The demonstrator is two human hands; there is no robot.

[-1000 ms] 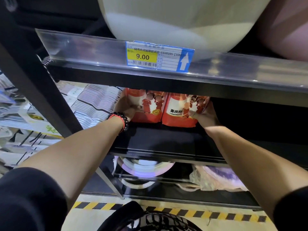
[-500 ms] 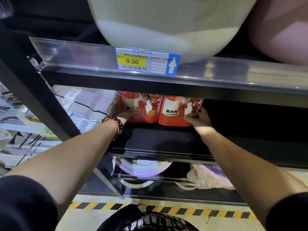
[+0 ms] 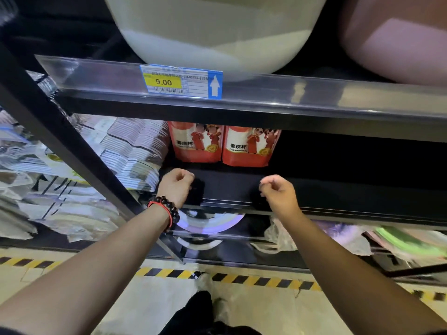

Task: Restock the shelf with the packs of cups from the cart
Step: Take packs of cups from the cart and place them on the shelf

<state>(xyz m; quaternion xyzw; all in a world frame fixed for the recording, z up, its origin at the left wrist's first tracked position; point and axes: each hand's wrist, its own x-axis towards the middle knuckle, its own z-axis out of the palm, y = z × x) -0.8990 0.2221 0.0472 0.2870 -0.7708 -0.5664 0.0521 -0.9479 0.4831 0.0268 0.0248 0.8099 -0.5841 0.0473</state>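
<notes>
— Hovering, both of them. The left hand and the right hand hang over the front of the dark shelf, fingers curled in loosely, nothing in either one.

— So neither is on the packs?

— No. The two red packs of cups stand upright side by side, touching each other, set back on that shelf beyond the knuckles and apart from both hands. Cartoon figures and a white panel with characters on each front.

— What's on the left wrist?

— A string of dark beads and a red cord, the bracelet. Left of the packs lie stacks of clear-wrapped cutlery, just beside the nearer pack.

— And above?

— A clear price strip with a blue and yellow price tag reading 9.00, and over it a big pale basin with a pink basin at its right. Under the dark shelf I can see round plates and something in crumpled plastic. Yellow-and-black floor tape runs along the foot of the rack.
</notes>
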